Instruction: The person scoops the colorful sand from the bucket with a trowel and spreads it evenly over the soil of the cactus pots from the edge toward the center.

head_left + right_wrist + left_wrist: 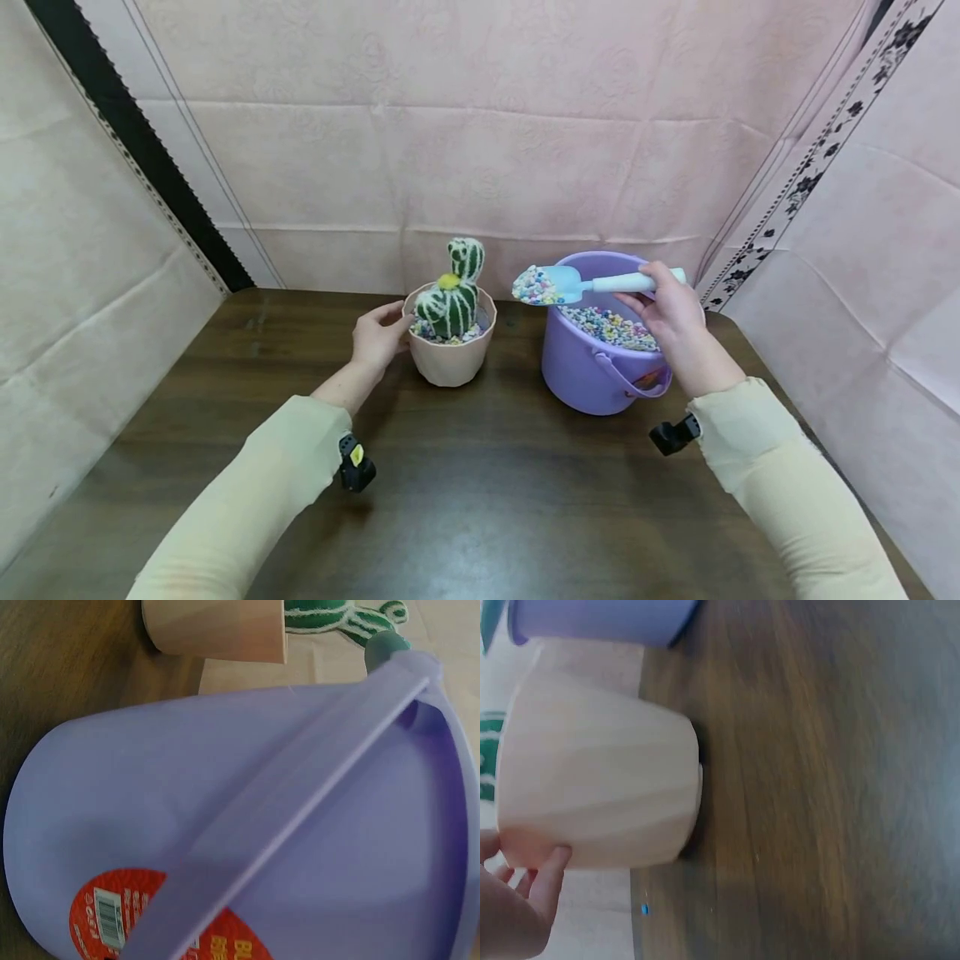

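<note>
A: Start at the left. What's that hand doing?

B: The left hand (pixel 381 337) is partly closed, gripping the left side of the pot (pixel 450 362), thumb in front. The pot stands upright near the back edge of the tabletop (pixel 465 500), with a cactus (pixel 450 308) in it.

A: And next along?

B: The blade of the shovel (pixel 577 287), loaded with coloured pebbles (pixel 536 286). It lies right of the pot, apart from it, in the air.

A: Which way does the shovel run?

B: Left to right: blade towards the pot, handle over the bucket (pixel 577 375), which stands near the back right corner.

A: Who has the handle?

B: The right hand (pixel 675 312), fingers closed round it. I'd say that sideways gap matters most: the left hand is nearer the pot, the right hand bears the load.
</note>
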Action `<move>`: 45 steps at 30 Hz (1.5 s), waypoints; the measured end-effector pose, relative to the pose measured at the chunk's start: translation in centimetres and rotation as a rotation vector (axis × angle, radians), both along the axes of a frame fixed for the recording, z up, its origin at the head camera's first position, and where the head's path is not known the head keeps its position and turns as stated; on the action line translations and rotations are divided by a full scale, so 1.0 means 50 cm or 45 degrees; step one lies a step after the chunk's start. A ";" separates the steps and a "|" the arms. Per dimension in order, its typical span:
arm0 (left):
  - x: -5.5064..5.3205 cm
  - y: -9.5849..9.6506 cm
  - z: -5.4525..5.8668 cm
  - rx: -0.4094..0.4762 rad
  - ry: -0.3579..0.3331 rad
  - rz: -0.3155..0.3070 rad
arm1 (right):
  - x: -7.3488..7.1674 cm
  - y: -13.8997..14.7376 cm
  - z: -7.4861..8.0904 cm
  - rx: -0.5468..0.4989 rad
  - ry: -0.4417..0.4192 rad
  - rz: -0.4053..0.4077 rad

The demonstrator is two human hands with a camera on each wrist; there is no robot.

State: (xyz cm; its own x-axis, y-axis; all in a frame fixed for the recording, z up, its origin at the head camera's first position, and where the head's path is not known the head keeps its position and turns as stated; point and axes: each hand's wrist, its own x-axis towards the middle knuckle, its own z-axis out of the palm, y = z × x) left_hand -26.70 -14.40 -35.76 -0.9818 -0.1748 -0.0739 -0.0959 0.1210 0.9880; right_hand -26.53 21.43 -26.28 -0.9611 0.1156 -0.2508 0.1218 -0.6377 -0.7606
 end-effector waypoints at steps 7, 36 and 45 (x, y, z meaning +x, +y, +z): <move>0.009 0.006 0.002 -0.018 0.000 0.009 | -0.005 -0.021 -0.001 0.019 0.003 0.040; 0.009 0.006 -0.007 -0.051 0.021 0.029 | -0.044 -0.093 -0.008 0.275 0.018 -0.006; 0.009 0.007 -0.007 -0.047 0.028 0.031 | -0.050 -0.103 -0.009 0.335 0.037 -0.013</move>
